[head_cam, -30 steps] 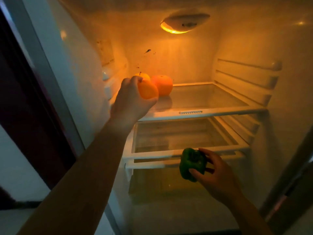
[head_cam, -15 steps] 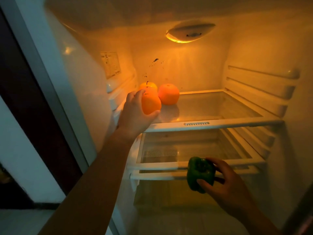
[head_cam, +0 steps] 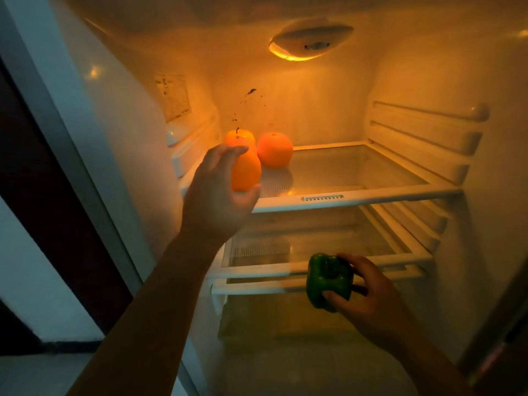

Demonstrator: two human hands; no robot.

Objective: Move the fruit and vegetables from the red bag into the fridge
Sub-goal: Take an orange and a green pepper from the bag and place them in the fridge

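Observation:
The fridge stands open, lit orange from inside. My left hand [head_cam: 217, 192] wraps an orange fruit [head_cam: 248, 172] at the front left of the upper glass shelf [head_cam: 357, 195], fingers over its top and thumb beneath; the fruit sits at shelf level. Behind it on the same shelf are a stemmed yellow-orange fruit [head_cam: 241, 136] and a round orange [head_cam: 275, 150]. My right hand [head_cam: 371, 298] grips a green bell pepper [head_cam: 328, 278] in front of the lower shelf's edge [head_cam: 257, 271]. The red bag is out of view.
The lamp [head_cam: 310, 41] glows on the fridge ceiling. Shelf rails [head_cam: 423, 130] ridge the right wall. A second glass shelf [head_cam: 328, 244] lies below the upper one, with a drawer space under it. A dark door frame [head_cam: 57, 195] stands at the left.
My left hand has lowered the orange fruit to the front of the upper shelf, and its fingers look looser. My right hand still holds the pepper in about the same place.

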